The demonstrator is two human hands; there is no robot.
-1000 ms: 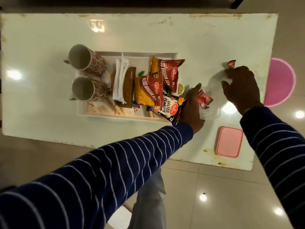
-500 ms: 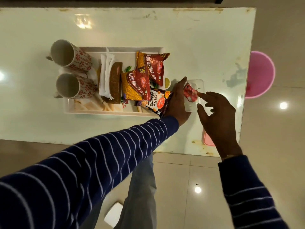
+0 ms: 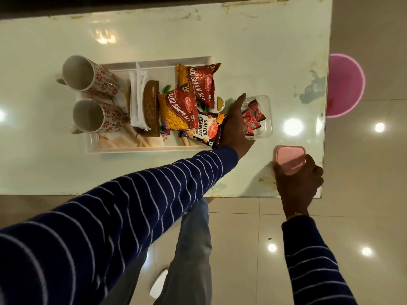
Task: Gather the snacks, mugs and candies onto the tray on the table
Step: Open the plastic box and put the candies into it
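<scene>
The left hand (image 3: pixel 234 126) was stretched out flat against the near-left side of a clear container (image 3: pixel 263 115), its fingers (image 3: pixel 239 101) extended rather than curled, so the box was only being steadied, not gripped. A few red-wrapped candies (image 3: pixel 252 118) were sat inside that container, just right of those fingers. The container itself was parked on the worktop (image 3: pixel 154 34) right beside the white tray (image 3: pixel 154 62), not on it. The right hand (image 3: pixel 297 181) was wrapped round the near end of a pink lid (image 3: pixel 289 156), fingers (image 3: pixel 311 160) clenched on its edge, close to the worktop's front corner. Left of the left hand's fingers, a salted peanuts packet (image 3: pixel 207 129) was touching the palm, and two aloo bhujia packets (image 3: pixel 189 95) were piled on the tray beyond it. Further left still, two patterned mugs (image 3: pixel 92 97) were lying tipped at the tray's far end, with folded napkins (image 3: pixel 137 97) and a brown holder (image 3: pixel 150 108) between them and the snacks.
</scene>
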